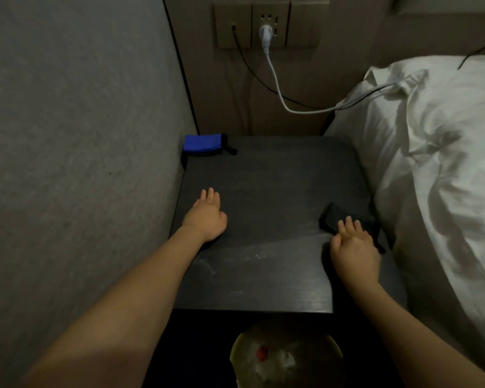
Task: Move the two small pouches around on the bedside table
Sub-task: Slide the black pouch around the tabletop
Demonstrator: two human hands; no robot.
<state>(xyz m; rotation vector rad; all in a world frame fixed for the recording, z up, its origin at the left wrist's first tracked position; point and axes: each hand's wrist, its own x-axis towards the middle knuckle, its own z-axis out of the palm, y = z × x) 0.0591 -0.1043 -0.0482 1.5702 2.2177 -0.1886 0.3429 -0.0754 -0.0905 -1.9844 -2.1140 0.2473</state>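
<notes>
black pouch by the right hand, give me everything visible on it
The black pouch is small, flat and dark, apparently soft fabric, hard to separate from the dark bedside table in the dim light. It lies angled near the table's right edge, beside the white bedding. The right hand rests its fingertips on the near end, fingers extended, not closed around it. A dark strap or tab seems to trail at its right side. Zip details can't be made out.
</notes>
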